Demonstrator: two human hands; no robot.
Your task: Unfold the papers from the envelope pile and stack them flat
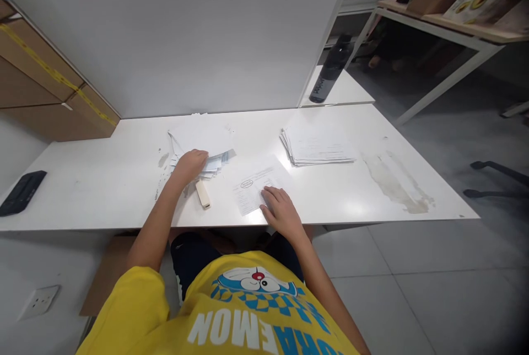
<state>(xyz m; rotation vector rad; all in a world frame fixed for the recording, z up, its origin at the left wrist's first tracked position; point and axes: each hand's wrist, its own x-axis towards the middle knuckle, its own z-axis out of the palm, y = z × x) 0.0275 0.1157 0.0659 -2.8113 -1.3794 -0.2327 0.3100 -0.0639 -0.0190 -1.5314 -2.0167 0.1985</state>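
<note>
My left hand is at the near left side of a loose pile of papers, its fingers pressed together and curled on the papers. Its thumb is hidden. Slips with grey-blue print stick out of the pile beside those fingers. My right hand rests on a single printed sheet that bears an oval stamp; its fingers lie flat and the thumb is apart. Just below the left pile is a small cream-coloured bar-shaped device. To the right is a neater stack of printed sheets.
The white table has dried smears at its right. A dark bottle stands beyond the grey partition's edge. At the far left are a black calculator-like device and taped cardboard boxes.
</note>
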